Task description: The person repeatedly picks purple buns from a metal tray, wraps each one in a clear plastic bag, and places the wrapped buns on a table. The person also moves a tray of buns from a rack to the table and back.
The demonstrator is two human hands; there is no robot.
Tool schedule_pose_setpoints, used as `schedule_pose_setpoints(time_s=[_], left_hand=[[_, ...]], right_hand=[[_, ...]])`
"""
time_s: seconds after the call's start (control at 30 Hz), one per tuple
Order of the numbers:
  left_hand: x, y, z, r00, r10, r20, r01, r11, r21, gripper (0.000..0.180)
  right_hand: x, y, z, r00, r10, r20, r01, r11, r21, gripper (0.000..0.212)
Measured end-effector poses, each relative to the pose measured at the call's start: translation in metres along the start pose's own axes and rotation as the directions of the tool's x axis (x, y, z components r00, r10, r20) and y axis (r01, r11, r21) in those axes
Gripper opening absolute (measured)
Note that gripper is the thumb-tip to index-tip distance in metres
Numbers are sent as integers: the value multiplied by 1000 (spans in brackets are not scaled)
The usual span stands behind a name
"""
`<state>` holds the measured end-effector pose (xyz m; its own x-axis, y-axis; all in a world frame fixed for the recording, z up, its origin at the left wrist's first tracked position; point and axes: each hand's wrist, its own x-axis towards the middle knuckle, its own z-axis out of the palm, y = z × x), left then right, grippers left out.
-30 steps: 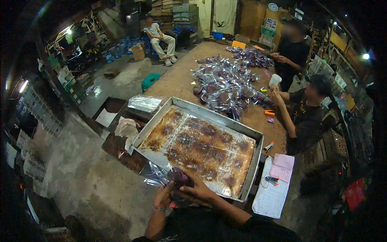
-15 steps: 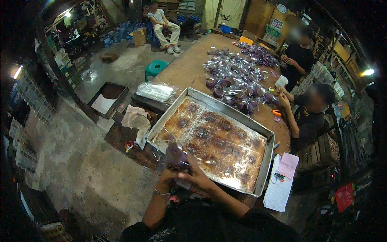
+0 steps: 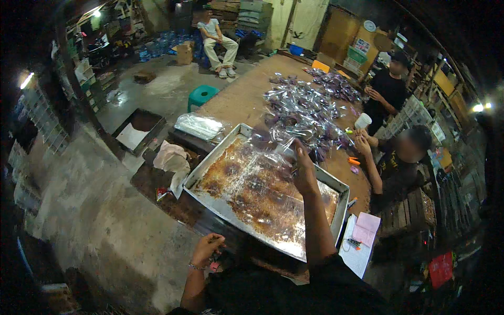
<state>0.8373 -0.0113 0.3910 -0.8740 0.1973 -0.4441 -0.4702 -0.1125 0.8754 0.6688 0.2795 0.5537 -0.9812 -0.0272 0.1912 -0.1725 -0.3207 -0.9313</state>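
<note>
My right hand (image 3: 303, 168) reaches across the large metal tray (image 3: 210, 207), its fingers stretched out. Just past the fingertips is a clear plastic packet with something purple inside (image 3: 264, 139), blurred by motion and apart from the palm. Beyond the tray lies a heap of similar shiny packets (image 3: 302, 107) with purple contents. My left hand (image 3: 208, 249) is low, in front of my body near the tray's near edge. Its fingers are curled together; what they hold, if anything, is hidden. The tray's bottom is stained brown and holds nothing else visible.
A stack of clear plastic bags (image 3: 198, 126) and a crumpled cloth (image 3: 172, 160) lie left of the tray. Papers (image 3: 359, 247) lie to the right. Two people work along the right side, by a white cup (image 3: 363, 121). A green stool (image 3: 202, 95) stands left of the table.
My hands have parted: both were around a purple packet over the tray's near left corner. My right hand has swung forward with the packet toward the heap; my left hand has dropped toward my body.
</note>
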Motion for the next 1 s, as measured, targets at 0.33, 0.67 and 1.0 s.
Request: schedule_pose_setpoints(time_s=[0.33, 0.67, 1.0], left_hand=[[-81, -104, 29, 944, -91, -317, 60, 993, -106, 28], [-154, -203, 54, 883, 11, -470, -6, 1000, 13, 28], [-320, -302, 46, 594, -99, -798, -203, 942, -269, 35]], right_hand=[[-82, 108, 0, 921, 313, 230, -163, 849, -502, 25], [-254, 142, 99, 102, 649, 754, 104, 746, -657, 45], [-338, 266, 227, -7, 733, 681, 241, 662, -710, 43]])
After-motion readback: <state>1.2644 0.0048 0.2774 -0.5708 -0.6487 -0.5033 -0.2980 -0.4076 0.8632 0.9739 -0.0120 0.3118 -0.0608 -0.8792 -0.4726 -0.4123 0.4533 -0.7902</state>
